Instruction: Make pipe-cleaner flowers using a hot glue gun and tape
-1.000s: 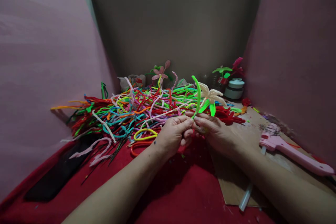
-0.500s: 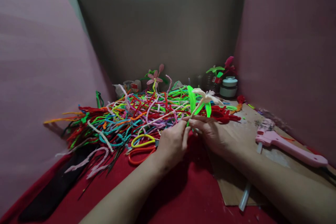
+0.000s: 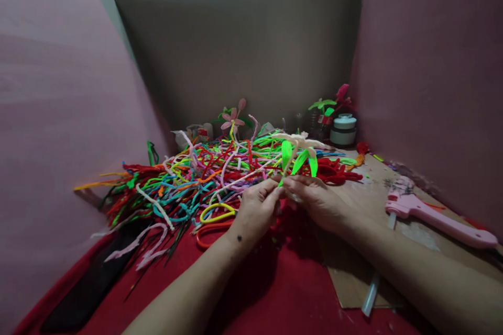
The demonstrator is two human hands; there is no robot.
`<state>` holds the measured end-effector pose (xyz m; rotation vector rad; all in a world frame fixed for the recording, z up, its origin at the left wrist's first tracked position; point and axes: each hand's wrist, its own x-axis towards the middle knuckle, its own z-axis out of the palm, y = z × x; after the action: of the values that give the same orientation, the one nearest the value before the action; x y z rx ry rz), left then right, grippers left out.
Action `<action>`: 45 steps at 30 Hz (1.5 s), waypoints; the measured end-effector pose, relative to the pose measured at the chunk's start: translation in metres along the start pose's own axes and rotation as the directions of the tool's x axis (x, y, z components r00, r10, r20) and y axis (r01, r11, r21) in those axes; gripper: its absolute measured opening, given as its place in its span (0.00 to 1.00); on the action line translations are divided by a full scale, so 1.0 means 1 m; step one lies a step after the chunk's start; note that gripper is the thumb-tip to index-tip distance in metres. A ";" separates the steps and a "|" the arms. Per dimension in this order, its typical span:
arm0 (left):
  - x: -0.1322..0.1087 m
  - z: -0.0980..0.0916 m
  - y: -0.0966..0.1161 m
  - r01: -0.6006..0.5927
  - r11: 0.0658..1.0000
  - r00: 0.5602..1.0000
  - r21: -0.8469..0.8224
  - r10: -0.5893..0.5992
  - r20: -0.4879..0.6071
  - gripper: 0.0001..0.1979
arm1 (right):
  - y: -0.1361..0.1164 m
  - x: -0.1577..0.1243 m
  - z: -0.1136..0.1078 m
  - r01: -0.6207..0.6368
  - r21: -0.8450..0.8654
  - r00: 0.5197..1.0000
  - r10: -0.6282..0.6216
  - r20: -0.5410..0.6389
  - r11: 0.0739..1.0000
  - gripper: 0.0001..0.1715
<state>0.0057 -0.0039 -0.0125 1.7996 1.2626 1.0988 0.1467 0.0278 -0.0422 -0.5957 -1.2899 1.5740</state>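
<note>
A pipe-cleaner flower [image 3: 302,141] with cream petals and bright green leaves stands upright between my two hands. My left hand [image 3: 257,207] is closed, thumb and fingers pinching the lower stem. From the other side my right hand [image 3: 316,199] is closed on the same stem, just below the leaves. The fingertips nearly meet and hide the stem's lower end. Beside my left hand lie scissors with one yellow and one orange handle [image 3: 214,213]; their blades are hidden.
A tangled heap of coloured pipe cleaners [image 3: 204,172] spreads behind my hands. At right, a pink glue gun [image 3: 440,220] with a clear glue stick rests on cardboard [image 3: 346,285]. Finished-looking flowers [image 3: 232,118] and a lidded jar [image 3: 343,130] stand at the back. A black strip [image 3: 86,282] lies front left.
The flower's head has tipped, so its petals now show more edge-on and its leaves hang lower. Both hands keep their hold on the stem. The view has shifted slightly.
</note>
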 end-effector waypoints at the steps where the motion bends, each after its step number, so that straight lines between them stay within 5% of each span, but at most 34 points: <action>1: 0.000 0.000 0.002 0.041 0.996 0.999 -0.076 -0.039 0.026 0.14 | -0.002 -0.001 0.001 -0.006 0.005 1.000 0.006 0.016 1.000 0.13; 9: 0.000 -0.002 0.006 0.178 0.910 0.981 -0.376 -0.133 0.141 0.12 | -0.004 0.000 0.004 -0.004 0.141 0.999 -0.004 0.053 0.990 0.06; 13: 0.001 -0.002 0.000 0.266 0.791 0.960 -0.550 -0.167 0.224 0.12 | -0.003 0.001 0.003 -0.021 0.151 0.997 0.011 0.072 0.988 0.04; 18: 0.001 -0.001 -0.004 0.340 0.604 0.928 -0.720 -0.094 0.360 0.10 | -0.008 0.001 0.004 -0.046 0.145 0.993 0.029 0.116 0.988 0.07; 22: 0.002 -0.004 -0.003 0.367 0.594 0.908 -0.716 -0.063 0.414 0.10 | -0.004 0.001 0.001 0.027 0.090 0.997 -0.033 0.068 0.996 0.07; 25: 0.002 -0.002 -0.001 0.294 0.777 0.934 -0.556 -0.108 0.342 0.12 | -0.002 0.001 0.001 0.074 0.048 0.997 -0.075 0.016 0.996 0.08; 28: -0.001 0.003 -0.002 0.038 0.993 0.998 -0.112 -0.031 0.060 0.13 | -0.009 -0.003 0.005 0.155 -0.122 0.987 -0.158 -0.016 0.980 0.10; 30: -0.004 0.006 -0.006 -0.140 0.959 0.982 0.248 0.166 -0.087 0.10 | -0.016 -0.007 0.009 0.183 -0.255 0.980 -0.198 -0.035 0.949 0.10; 32: -0.007 0.009 -0.011 -0.210 0.845 0.948 0.491 0.299 -0.110 0.08 | -0.022 -0.009 0.011 0.177 -0.334 0.977 -0.208 -0.057 0.926 0.11; 35: -0.007 0.009 -0.016 -0.214 0.791 0.940 0.573 0.327 -0.100 0.08 | -0.025 -0.010 0.013 0.159 -0.392 0.978 -0.200 -0.065 0.906 0.11; 37: -0.005 0.008 -0.014 -0.188 0.875 0.961 0.446 0.258 -0.100 0.09 | -0.024 -0.009 0.014 0.155 -0.381 0.980 -0.191 -0.058 0.911 0.10; 40: -0.002 0.006 -0.007 -0.013 1.000 1.000 0.016 0.014 -0.020 0.10 | -0.023 -0.008 0.015 0.127 -0.291 0.987 -0.150 -0.058 0.948 0.11; 45: 0.001 -0.001 -0.002 0.227 0.822 0.963 -0.522 -0.110 0.246 0.12 | -0.019 -0.007 0.013 -0.011 -0.119 1.000 0.012 0.012 0.993 0.18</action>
<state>0.0046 -0.0025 -0.0134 1.2964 0.8482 1.0111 0.1461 0.0152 -0.0219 -0.6699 -1.3993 1.5196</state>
